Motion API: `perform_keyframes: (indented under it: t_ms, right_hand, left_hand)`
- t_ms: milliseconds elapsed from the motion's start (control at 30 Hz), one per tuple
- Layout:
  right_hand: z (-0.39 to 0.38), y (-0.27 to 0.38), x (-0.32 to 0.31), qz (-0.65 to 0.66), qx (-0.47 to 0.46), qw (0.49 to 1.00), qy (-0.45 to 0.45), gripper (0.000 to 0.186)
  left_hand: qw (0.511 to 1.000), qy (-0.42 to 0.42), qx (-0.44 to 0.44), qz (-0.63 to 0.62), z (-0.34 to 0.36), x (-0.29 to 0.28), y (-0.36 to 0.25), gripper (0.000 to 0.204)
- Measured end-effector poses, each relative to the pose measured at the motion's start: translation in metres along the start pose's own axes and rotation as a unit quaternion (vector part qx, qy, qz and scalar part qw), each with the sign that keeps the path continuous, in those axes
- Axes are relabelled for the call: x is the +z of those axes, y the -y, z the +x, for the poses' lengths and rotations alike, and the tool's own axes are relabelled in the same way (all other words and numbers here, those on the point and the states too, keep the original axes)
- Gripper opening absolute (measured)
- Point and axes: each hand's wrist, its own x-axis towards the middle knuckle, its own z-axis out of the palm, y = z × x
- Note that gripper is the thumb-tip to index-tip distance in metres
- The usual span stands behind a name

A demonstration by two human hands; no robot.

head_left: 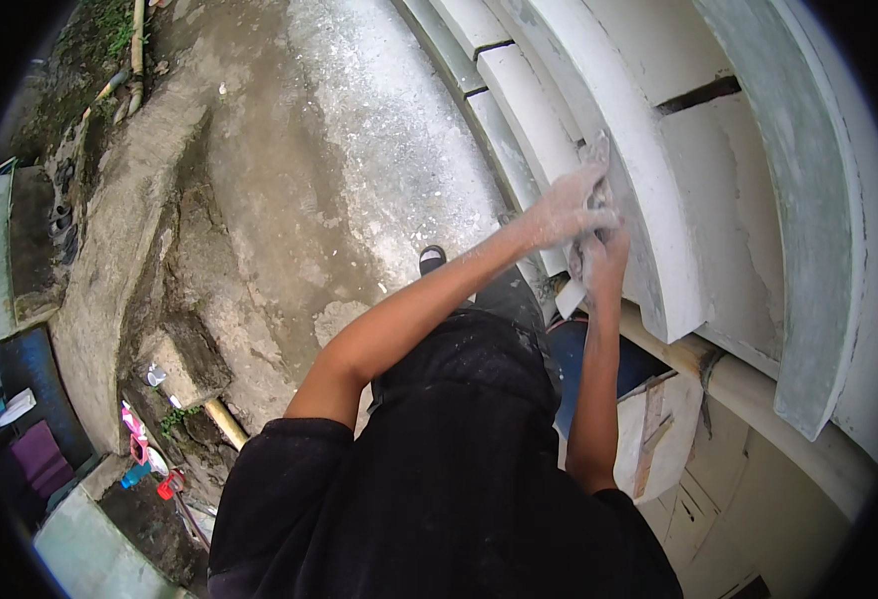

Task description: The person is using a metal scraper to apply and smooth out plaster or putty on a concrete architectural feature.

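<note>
My left hand point(571, 208), coated in white powder, is closed round a greyish object I cannot make out, against the side of a long white moulded piece point(658, 250). My right hand point(604, 258), also powdery, is just below it, its fingers curled at the same spot and partly hidden by the left. More pale pieces point(519, 110) lie alongside, and a grey-green curved one point(808, 250) is at the right. A pale pole point(748, 384) runs beneath their near ends.
The concrete ground point(259, 180) has white dust and a foot in a dark sandal point(432, 258). At the left are a rough ledge point(119, 250), a concrete block point(184, 364), coloured items point(169, 484) and plants point(64, 75). A dark blue surface point(593, 369) shows below the pieces.
</note>
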Motion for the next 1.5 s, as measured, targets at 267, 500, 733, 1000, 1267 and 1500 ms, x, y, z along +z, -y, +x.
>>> perform_keyframes:
  t_ms: [267,500,733,1000,1267,1500]
  right_hand:
    - [0.014,-0.001,0.000,-0.020,0.079,0.996,0.032,0.033]
    - [0.001,0.008,-0.001,0.041,0.048,0.998,-0.004,0.050]
    - [0.023,0.000,0.019,-0.021,0.062,0.998,0.019,0.040]
    - [0.007,-0.007,0.018,-0.016,0.013,1.000,-0.023,0.035]
    - [0.013,0.011,-0.001,-0.013,0.028,0.999,0.017,0.058]
    - [0.042,-0.008,0.013,-0.075,-0.059,0.995,-0.007,0.055]
  left_hand:
    - [0.995,0.058,-0.021,-0.074,0.018,-0.015,0.000,0.098]
    - [0.995,0.076,-0.024,-0.052,0.009,-0.001,-0.009,0.100]
    - [0.995,0.041,-0.032,-0.080,0.019,-0.019,0.007,0.102]
    - [0.997,0.047,0.013,-0.060,0.019,-0.016,0.006,0.101]
    - [0.999,0.024,0.010,-0.034,0.015,-0.003,-0.004,0.104]
    - [1.000,-0.005,0.025,-0.001,0.026,-0.007,0.010,0.102]
